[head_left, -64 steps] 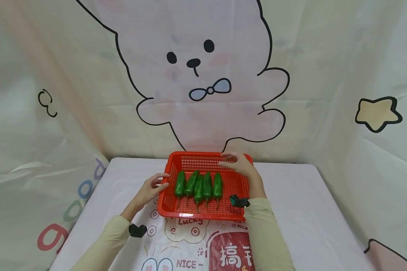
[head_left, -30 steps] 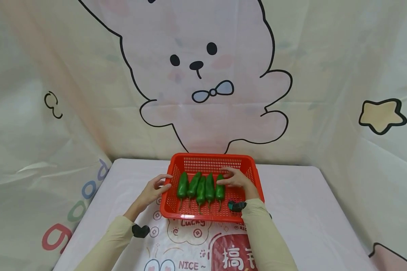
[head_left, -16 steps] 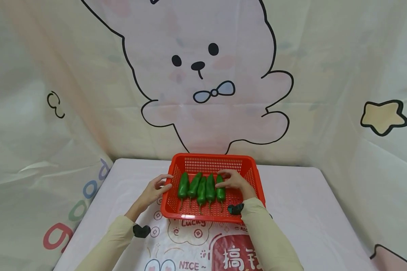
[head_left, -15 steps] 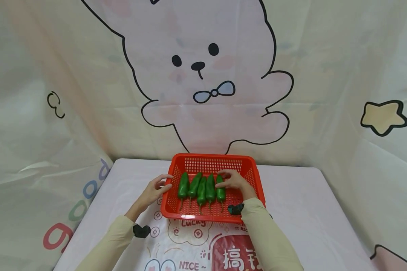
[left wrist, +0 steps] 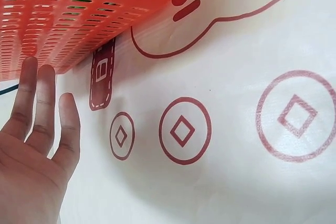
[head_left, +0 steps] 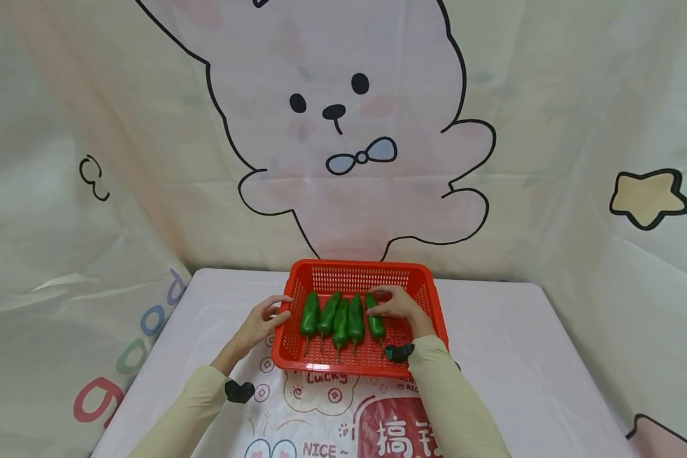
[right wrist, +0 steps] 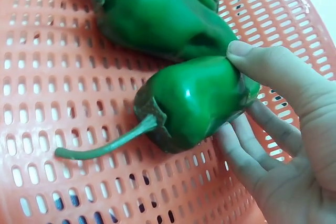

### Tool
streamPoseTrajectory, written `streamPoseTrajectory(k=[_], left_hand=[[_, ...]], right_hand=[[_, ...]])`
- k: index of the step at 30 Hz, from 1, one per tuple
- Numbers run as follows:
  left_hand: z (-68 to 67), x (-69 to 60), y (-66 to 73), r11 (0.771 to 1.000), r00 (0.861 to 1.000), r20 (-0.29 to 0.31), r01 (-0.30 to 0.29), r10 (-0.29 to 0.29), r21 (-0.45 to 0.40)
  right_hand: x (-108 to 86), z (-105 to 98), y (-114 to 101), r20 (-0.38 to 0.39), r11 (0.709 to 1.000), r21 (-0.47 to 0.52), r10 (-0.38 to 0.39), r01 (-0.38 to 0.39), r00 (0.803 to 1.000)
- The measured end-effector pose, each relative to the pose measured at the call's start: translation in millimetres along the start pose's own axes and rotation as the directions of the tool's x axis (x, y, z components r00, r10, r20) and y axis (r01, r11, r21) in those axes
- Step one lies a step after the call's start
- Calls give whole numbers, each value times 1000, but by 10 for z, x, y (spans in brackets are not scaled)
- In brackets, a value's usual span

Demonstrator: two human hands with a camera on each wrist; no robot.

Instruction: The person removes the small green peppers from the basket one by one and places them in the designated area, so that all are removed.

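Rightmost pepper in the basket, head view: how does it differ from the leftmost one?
The right hand grips the rightmost pepper; no hand touches the leftmost pepper. The rightmost pepper slants, stem end to the right; the leftmost pepper leans slightly the other way. Both are green and lie in the red basket, stems toward its near side.

Five glossy green peppers (head_left: 340,324) sit side by side in a perforated red basket (head_left: 343,277), stems toward the near side — the rightmost pepper (head_left: 376,326) slants, its stem end angled right.
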State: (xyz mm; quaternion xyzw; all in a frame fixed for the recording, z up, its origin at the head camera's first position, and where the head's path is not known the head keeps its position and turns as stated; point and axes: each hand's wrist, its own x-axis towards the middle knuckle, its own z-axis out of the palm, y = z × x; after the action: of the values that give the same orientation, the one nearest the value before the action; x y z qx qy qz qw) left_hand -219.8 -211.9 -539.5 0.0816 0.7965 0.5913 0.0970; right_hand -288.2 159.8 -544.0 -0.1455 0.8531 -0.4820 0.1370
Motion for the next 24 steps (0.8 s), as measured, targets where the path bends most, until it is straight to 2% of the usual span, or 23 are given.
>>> streamPoseTrajectory(k=[5,8,14,19,24], left_hand=[[3,-1,-2,1000,1000,6,0,0,4],[2,1,4,1000,1000,0,9,-9,-2],[-2,8,12,1000,1000,15,-27,27,5],[-6,14,9,999,999,13,-46,46,3],[-1,4,12,999,999,-15,-49,49,5]], right_hand=[[1,3,13,-13,999,49,7,-7,1000],[3,7,22,5,988,150,28,-29,1000],[-1,5,51,62,922,375,83,-100,995],[-1,-7,37,80,876,459,122,-145,989],[2,-14,-8,72,862,489,114,-135,991]])
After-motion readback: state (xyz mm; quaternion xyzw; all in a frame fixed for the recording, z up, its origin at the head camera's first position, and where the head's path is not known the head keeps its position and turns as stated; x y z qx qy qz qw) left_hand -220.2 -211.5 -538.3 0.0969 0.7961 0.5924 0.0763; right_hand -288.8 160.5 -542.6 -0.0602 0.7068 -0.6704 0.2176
